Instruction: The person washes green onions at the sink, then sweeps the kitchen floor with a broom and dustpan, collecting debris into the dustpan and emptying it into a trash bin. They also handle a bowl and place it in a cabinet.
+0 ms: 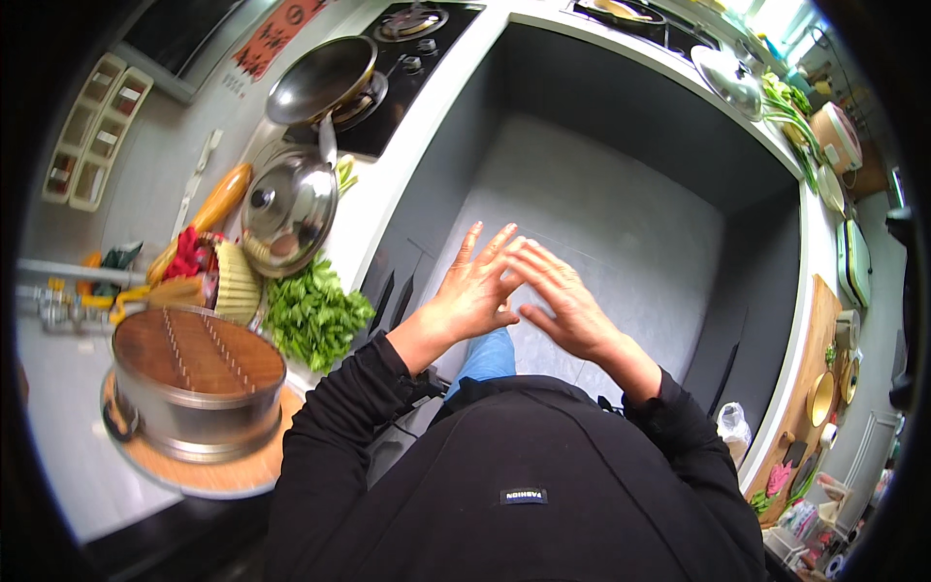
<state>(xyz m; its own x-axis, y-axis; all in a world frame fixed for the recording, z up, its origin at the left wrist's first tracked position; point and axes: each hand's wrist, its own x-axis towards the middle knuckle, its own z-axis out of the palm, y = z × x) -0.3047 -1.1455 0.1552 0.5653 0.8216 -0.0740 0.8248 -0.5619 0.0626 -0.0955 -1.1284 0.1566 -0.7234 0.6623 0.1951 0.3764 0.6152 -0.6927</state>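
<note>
Above the grey floor, in front of my body, my left hand (473,287) has its fingers spread and carries nothing. My right hand (571,302) meets it, its fingertips overlapping the left fingers; whether they press together I cannot tell. That hand is also without any object, its thumb apart from the fingers. Nearest on the left is a bunch of leafy green herbs (316,313) at the counter's edge. Behind it leans a glass pan lid (291,207) with a steel rim. A steel pot with a wooden lid (200,378) stands on a round wooden board (218,476).
A wok (324,80) sits tilted on the left gas stove (414,91), its handle pointing towards me. White counter edges (436,109) frame the floor. On the right counter are a metal lid (727,80), a rice cooker (836,134) and a long wooden board (807,349).
</note>
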